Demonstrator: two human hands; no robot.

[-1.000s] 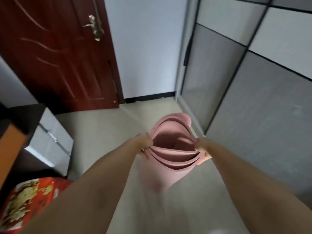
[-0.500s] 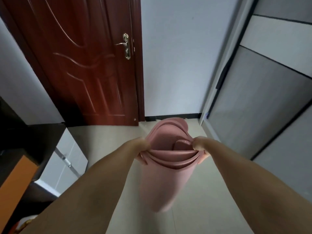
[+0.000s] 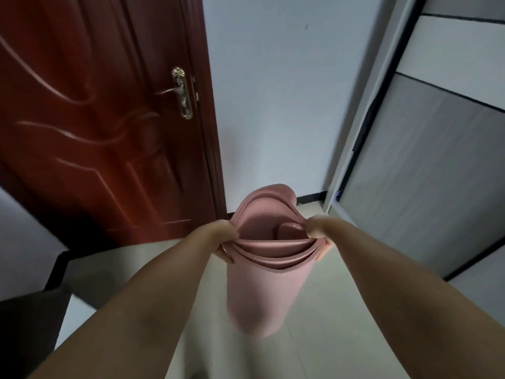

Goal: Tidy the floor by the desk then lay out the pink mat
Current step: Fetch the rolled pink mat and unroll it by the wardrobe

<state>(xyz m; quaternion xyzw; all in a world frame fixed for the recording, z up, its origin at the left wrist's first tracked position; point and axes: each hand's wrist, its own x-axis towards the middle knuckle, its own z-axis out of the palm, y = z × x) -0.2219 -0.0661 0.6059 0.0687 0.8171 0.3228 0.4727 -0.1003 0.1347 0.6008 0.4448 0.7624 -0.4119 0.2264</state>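
Observation:
A loosely rolled pink mat [image 3: 259,291] hangs upright in front of me, its open top end showing several curled layers. My left hand [image 3: 221,239] pinches the left side of the top edge. Opposite it, my right hand [image 3: 318,236] pinches the right side. The roll's lower end is blurred above the pale tiled floor [image 3: 328,318].
A dark red wooden door [image 3: 95,119] with a brass handle [image 3: 181,93] stands shut at the left. A white wall [image 3: 273,105] is straight ahead. Grey sliding panels [image 3: 426,173] line the right side. A dark desk corner [image 3: 30,318] sits at the lower left.
The view has lifted and turned left, so the door now fills more of the frame and the red bag and white box have dropped out. Both hands keep their grip on the mat.

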